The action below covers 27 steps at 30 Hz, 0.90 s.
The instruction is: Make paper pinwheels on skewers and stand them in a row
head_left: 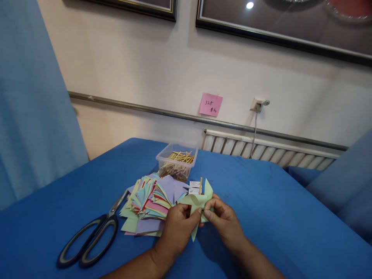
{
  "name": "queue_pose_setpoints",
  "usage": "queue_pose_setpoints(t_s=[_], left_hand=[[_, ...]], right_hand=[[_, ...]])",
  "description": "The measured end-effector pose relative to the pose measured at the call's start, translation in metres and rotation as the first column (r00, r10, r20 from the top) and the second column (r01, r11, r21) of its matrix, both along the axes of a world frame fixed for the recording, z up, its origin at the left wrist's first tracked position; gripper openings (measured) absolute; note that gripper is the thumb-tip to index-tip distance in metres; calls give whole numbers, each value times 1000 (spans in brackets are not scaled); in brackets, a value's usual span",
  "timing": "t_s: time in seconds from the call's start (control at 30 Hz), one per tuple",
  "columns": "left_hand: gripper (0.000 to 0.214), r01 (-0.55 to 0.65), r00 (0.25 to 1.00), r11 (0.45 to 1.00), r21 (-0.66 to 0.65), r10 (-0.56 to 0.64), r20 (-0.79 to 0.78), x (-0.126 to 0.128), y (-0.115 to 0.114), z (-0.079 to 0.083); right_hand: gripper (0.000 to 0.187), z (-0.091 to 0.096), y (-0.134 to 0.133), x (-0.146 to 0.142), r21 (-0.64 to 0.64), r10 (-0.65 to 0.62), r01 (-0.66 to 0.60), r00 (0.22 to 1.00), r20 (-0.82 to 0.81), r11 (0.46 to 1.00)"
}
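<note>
A pale green paper pinwheel point(198, 200) is held between my two hands, its folded blades pointing several ways. My left hand point(180, 226) grips it from the left, thumb near the centre. From the right, my right hand point(225, 220) pinches at the middle, where a small dark spot shows between the thumbs. A thin wooden stick point(200, 186) rises behind the upper blade; whether it is joined to the pinwheel I cannot tell. Just left of my left hand lies a pile of cut coloured paper squares point(158, 199).
Large dark-handled scissors point(94, 232) lie left of the paper. Behind it stands a clear plastic box point(178, 161) of thin wooden sticks. Small white printed cards point(194, 184) lie beyond my hands. A blue cloth point(290, 217) covers the table; a radiator point(270, 149) runs along the wall.
</note>
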State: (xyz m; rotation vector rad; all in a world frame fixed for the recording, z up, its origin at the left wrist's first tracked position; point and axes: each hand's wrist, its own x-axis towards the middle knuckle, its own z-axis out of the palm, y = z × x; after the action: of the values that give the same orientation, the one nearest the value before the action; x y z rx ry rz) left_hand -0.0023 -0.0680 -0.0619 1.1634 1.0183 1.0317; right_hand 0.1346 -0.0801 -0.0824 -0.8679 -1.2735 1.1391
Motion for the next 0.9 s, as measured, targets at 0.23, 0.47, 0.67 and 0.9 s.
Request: queue_pose_setpoints(t_s=[0.23,0.47,0.67,0.9], left_hand=[[25,49,999,998,45,-50,4,-2,-1,-2],[23,53,998,985,164,-46,-43,-4,0,-5],[20,27,997,968,249,-7,-79,-6,-1,-3],[22,51,996,965,258,-32,-79,-7,-2,-6]], right_hand=[[19,2,-2,-1,-18,-11,11,1000,-20,1000],[22,-3,-1,1,-28,-78,80,996,42,996],[18,-1,-1,3,16,-33,32,998,57,999],[18,0,-2,1,33,-17,16,999,30,999]])
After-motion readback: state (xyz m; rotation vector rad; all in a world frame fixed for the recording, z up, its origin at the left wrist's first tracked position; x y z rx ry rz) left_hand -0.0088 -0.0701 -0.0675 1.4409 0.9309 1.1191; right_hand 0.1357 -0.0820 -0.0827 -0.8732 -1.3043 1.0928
